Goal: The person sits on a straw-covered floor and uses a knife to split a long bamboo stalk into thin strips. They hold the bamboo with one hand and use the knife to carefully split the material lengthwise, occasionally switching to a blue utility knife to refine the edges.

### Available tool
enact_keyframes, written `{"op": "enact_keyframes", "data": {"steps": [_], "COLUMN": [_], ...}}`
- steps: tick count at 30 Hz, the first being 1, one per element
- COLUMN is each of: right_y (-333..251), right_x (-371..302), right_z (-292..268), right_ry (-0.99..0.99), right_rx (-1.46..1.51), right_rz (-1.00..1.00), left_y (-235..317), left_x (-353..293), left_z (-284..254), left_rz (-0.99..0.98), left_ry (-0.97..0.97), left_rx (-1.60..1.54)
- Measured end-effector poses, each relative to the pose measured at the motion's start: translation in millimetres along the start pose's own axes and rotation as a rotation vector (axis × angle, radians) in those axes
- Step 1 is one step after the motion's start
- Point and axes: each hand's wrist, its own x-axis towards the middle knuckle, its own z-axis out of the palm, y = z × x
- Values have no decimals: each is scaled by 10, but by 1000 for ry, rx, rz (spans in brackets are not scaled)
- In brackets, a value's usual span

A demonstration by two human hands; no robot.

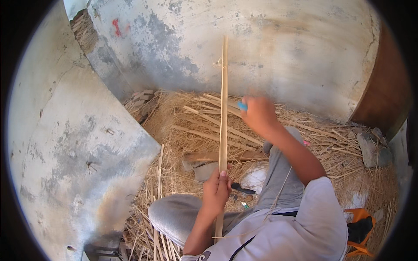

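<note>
My left hand (215, 191) is closed round a long, pale split-bamboo strip (224, 100). The strip points away from me, its lower end against my shirt and its far end in front of the wall. To the right of it, my right hand (260, 114) is raised and closed on a small blue object (242, 106). Motion blurs that hand's far edge, and most of the object is hidden in the fist, so its kind cannot be made out. A black curved tool handle (243, 188) lies just right of my left hand.
Bamboo strips (222, 126) and thin shavings (318, 156) litter the ground. Worn plaster walls (278, 56) stand ahead and at left (78, 143). A grey stone (374, 150) sits at far right, with an orange and black item (360, 228) nearer me. My bent legs flank the work.
</note>
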Motion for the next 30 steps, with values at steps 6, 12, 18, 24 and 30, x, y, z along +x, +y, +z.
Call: {"op": "enact_keyframes", "data": {"steps": [6, 12, 18, 24, 30], "right_y": [-266, -280, -408, -605, 144], "right_x": [-663, -492, -238, 60, 1310], "right_z": [213, 169, 272, 396, -181], "right_ry": [-32, 141, 412, 229, 279], "right_rx": [-8, 36, 75, 21, -304], "right_rz": [-304, -370, -477, -158, 294], "left_y": [181, 165, 234, 230, 140], "left_x": [-19, 5, 0, 23, -153], "left_z": [-9, -17, -49, -172, 34], "left_rz": [-162, -223, -198, -107, -220], "left_ry": [-67, -170, -157, -100, -245], "left_rx": [-350, -613, -721, -694, -480]}}
